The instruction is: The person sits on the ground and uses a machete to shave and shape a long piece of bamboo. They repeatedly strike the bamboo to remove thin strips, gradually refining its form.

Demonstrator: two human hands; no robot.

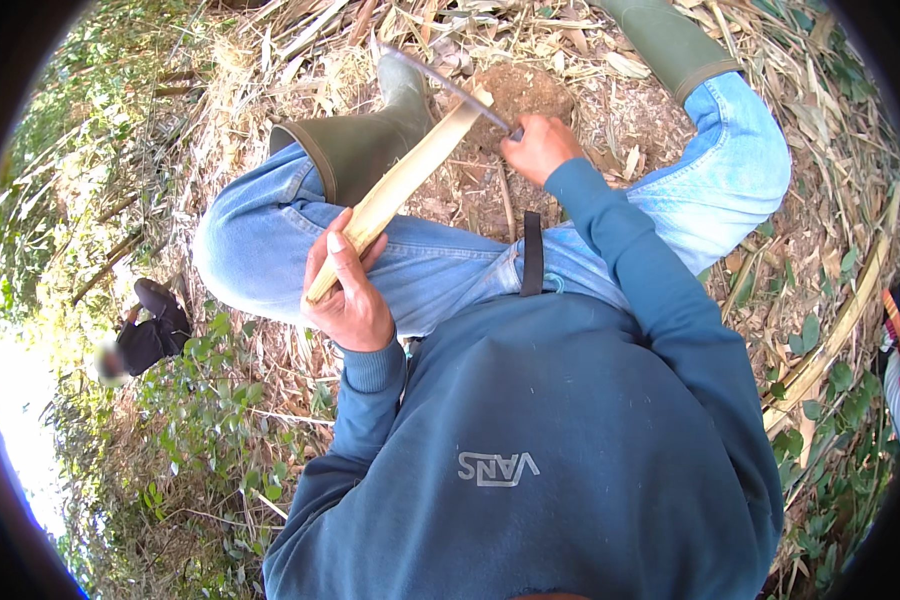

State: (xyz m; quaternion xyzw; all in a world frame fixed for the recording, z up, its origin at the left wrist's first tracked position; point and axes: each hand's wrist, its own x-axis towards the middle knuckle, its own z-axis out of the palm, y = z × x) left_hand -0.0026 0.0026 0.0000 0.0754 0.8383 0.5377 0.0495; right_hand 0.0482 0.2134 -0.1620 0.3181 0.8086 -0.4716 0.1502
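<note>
From my feed: pale tan bamboo strip, teal-blue sweatshirt with a grey logo, light blue jeans, olive-green boots, and brown dry straw beside green leaves.

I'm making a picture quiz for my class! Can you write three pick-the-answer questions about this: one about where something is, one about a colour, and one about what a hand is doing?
1. Where does the pale strip lie?
A. Across the left thigh
B. Flat on the ground
C. Behind the person

2. What colour are the boots?
A. Red
B. Green
C. White

3. What is the right hand doing?
A. Hanging open
B. Resting on a knee
C. Gripping a blade

Answers: 1 A, the left hand holds it slanting over the jeans. 2 B, both are olive green. 3 C, its fingers close round the blade's handle end.
</note>
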